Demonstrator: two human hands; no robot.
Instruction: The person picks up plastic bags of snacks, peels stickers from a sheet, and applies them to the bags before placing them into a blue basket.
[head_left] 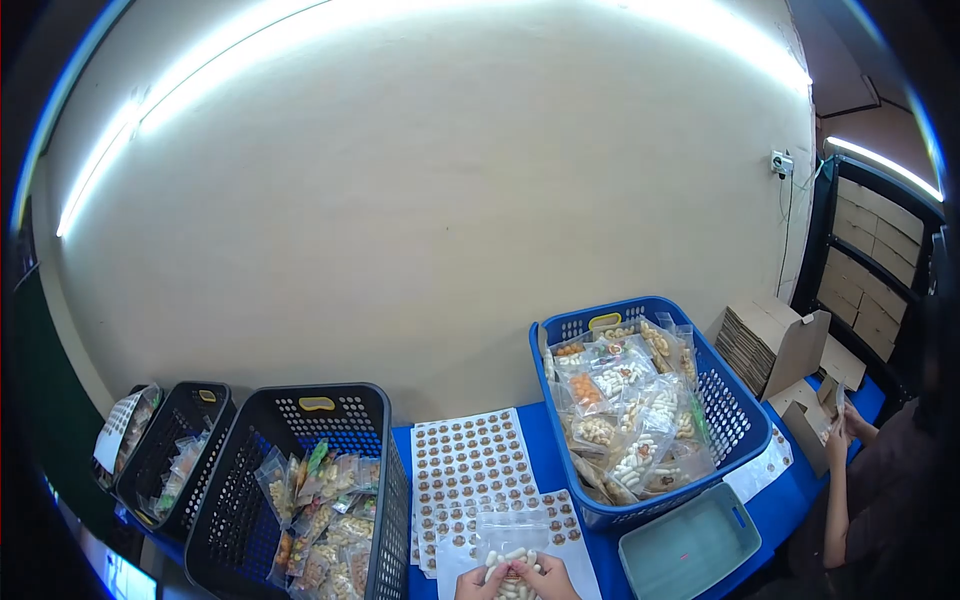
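At the bottom centre, a clear zip bag (513, 527) of white capsule-like pieces is held between my two hands. My left hand (477, 584) grips its left side and my right hand (553, 580) its right side, with the thumbs close together over the front. A small round brown-and-red sticker (514, 573) shows at the thumbtips. Behind and under the bag lie sheets of round stickers (470, 455) on the blue table. The lower part of the bag is cut off by the frame edge.
Left stands a black basket (377, 480) of filled bags, with a smaller black basket (215, 400) beyond. Right is a blue basket (735, 400) heaped with bags, and a shallow green tray (690, 545). At far right a co-worker's hands (848, 428) are near an open cardboard box (803, 420).
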